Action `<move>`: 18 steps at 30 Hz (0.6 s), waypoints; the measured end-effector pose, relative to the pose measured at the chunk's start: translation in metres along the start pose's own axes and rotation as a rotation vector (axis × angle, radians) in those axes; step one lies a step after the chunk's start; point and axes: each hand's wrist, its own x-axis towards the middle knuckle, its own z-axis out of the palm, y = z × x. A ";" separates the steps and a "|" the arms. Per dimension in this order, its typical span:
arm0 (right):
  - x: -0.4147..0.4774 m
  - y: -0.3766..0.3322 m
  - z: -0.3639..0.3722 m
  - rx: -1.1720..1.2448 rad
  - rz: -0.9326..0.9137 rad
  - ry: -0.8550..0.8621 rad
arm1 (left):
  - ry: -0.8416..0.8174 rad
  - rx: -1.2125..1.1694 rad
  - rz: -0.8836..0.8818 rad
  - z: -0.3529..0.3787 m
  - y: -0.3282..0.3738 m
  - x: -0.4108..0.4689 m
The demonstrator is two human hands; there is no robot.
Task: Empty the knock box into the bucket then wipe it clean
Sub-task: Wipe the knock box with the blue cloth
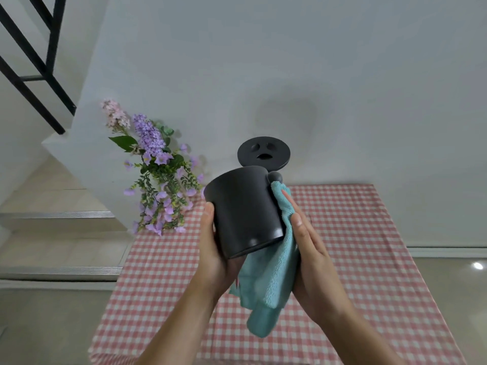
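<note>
As left hand [214, 250] cups the matte-black knock box [245, 206], flat right hand [312, 248] presses cloth [274, 281] against it.

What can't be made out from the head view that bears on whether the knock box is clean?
Inside of the knock box: its mouth faces away from the camera.
Its right side: covered by the cloth under the right hand.
Fingers of the left hand: behind the box.
The bucket: outside the frame.
Lower edge of the black disc: behind the box.
</note>
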 end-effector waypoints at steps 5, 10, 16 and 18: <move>0.002 -0.001 -0.002 -0.298 -0.137 0.008 | 0.063 0.257 0.012 -0.006 0.011 0.013; 0.004 0.010 -0.001 -0.554 -0.266 -0.025 | 0.044 0.456 0.005 0.005 0.023 0.005; 0.007 0.008 0.000 -0.267 -0.166 0.046 | -0.011 0.315 -0.014 0.002 0.016 -0.002; 0.016 -0.003 0.001 -0.222 -0.113 0.018 | -0.050 0.268 -0.048 0.000 0.013 -0.004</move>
